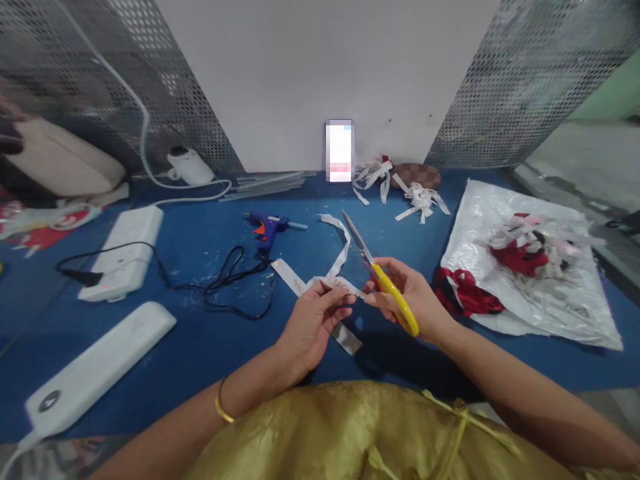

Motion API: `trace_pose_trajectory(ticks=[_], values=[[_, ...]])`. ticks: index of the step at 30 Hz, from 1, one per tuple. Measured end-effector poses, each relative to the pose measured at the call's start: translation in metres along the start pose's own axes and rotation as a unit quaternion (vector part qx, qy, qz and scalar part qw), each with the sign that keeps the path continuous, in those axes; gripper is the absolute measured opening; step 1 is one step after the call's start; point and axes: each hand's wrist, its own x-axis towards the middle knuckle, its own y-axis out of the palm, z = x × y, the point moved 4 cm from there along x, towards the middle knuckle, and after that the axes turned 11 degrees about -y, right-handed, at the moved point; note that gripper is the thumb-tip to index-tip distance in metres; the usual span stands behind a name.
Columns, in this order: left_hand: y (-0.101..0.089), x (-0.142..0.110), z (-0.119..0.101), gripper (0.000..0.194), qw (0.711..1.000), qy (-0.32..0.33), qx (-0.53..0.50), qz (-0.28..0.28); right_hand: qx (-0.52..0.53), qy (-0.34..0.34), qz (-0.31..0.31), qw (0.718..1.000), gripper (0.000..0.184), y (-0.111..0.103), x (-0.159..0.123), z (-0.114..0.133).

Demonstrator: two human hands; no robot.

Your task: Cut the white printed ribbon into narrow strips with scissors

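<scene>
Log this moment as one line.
left hand: pinching white ribbon | right hand: holding yellow-handled scissors, blades pointing away from wearer | blue glue gun: lying on blue table

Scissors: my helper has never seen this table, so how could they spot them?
Start at the blue table, then find the person's right hand. The scissors are in that hand, blades pointing forward; their bright yellow handles set them apart from the white ribbon.

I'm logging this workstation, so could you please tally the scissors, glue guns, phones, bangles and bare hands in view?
Yellow scissors: 1
Blue glue gun: 1
Phone: 1
Gold bangle: 1
Left hand and right hand: 2
Total: 6
</scene>
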Motion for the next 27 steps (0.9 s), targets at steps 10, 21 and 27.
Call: trace_pose_trajectory(ticks=[10, 21, 27], values=[[0.004, 0.002, 0.014, 0.015, 0.997, -0.074, -0.02, 0.027, -0.029, 0.021, 0.036, 0.999, 0.052, 0.001, -0.005, -0.002], [-0.002, 0.0, -0.007, 0.025, 0.967, 0.158, 0.2, -0.009, -0.021, 0.032, 0.019, 0.999, 0.047, -0.009, -0.003, 0.006], [0.007, 0.001, 0.009, 0.015, 0.975, 0.042, 0.213, 0.049, -0.033, 0.035, 0.017, 0.999, 0.051, -0.005, -0.005, -0.002]])
